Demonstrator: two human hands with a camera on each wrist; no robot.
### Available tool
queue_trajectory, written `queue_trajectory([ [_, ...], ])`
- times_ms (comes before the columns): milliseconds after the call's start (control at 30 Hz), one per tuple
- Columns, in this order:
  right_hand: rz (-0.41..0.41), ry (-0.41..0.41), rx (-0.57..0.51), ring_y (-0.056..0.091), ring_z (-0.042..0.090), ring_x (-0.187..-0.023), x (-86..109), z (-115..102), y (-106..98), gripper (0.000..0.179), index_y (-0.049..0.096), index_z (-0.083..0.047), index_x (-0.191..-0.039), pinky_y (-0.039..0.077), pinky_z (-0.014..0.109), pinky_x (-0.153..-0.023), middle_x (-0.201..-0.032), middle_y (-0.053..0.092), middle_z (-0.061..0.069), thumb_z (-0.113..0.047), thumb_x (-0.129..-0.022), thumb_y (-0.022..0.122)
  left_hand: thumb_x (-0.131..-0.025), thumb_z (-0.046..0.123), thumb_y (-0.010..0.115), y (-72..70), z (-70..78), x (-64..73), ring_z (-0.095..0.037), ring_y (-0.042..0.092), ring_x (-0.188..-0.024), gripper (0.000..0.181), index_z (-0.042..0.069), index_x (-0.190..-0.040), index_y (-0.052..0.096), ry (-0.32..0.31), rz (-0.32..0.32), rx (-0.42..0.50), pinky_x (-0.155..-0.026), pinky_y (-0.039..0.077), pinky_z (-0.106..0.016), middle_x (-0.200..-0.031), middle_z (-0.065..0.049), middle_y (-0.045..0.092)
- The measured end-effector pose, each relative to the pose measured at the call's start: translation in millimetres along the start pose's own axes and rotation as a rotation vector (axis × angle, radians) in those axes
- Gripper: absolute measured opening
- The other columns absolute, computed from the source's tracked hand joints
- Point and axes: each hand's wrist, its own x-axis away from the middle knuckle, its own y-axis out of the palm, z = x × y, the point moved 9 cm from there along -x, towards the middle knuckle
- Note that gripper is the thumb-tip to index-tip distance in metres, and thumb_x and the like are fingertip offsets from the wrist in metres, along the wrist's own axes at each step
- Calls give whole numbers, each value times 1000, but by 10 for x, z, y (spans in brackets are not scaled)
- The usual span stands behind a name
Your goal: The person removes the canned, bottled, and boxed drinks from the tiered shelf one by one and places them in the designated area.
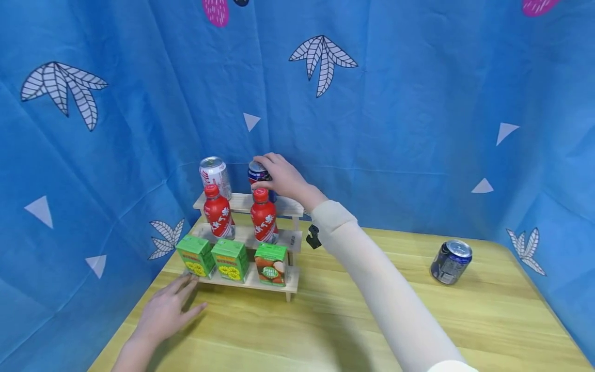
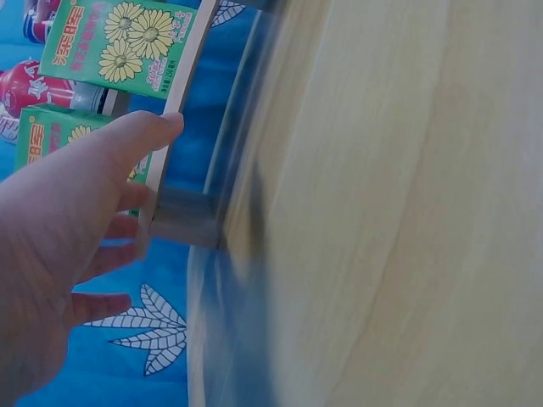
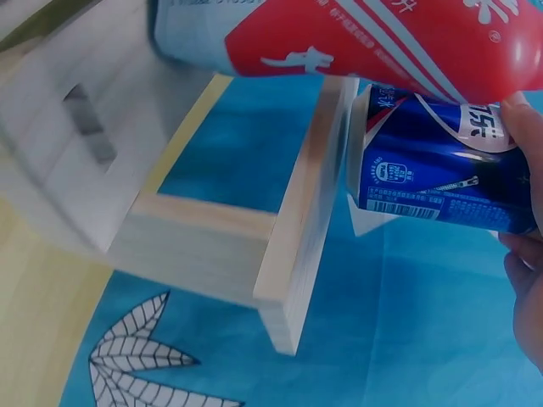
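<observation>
On the top tier of a small wooden rack [image 1: 289,206], my right hand [image 1: 283,178] grips a blue soda can [image 3: 441,170] by its upper end. The can's base is at the shelf board in the right wrist view. A red bottle [image 1: 264,217] stands on the middle tier in front of it. My left hand [image 1: 165,310] is at the front left of the lowest tier, fingers extended and thumb apart. Its fingertips are by the left green drink carton [image 1: 195,256]; whether they touch the carton or the board I cannot tell.
A white and red can [image 1: 216,175] stands at the top tier's left, above another red bottle [image 1: 218,213]. Two more green cartons, one with flowers [image 1: 231,261] and one brown-fronted [image 1: 271,266], share the lowest tier. Another blue can [image 1: 451,262] stands far right on the wooden table [image 1: 372,305].
</observation>
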Motion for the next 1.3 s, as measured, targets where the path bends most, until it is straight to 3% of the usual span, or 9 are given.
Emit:
queue_trajectory([
  [267,-3,-27,64,46,23,-128,181,52,-121,71,38,-13,-148,45,36,-110,-139,49,7,-44,-91,65,-82,54,70,5,12,-11,-43,57,-122,70,6,-132,60,2,12,1,-97,51,-58,-137,-20,57],
  [467,0,-32,72,46,23,-126,350,75,-224,74,40,-12,-147,47,37,-108,-137,50,8,-47,-89,67,-83,53,70,-10,27,-9,-42,56,-123,69,7,-132,60,-9,5,7,-99,50,-57,-138,-20,56],
  [933,54,49,51,47,25,-124,729,204,-513,77,41,-13,-147,51,43,-102,-136,50,9,-49,-86,70,-83,54,70,-20,40,-3,-42,56,-123,69,7,-133,59,-6,4,9,-99,50,-57,-138,-20,56],
  [1300,81,77,58,46,28,-127,1082,441,-677,76,42,-13,-146,51,48,-100,-136,50,10,-48,-85,71,-83,54,69,10,-6,19,-43,55,-124,70,6,-133,60,-22,-21,17,-99,49,-58,-139,-20,55],
])
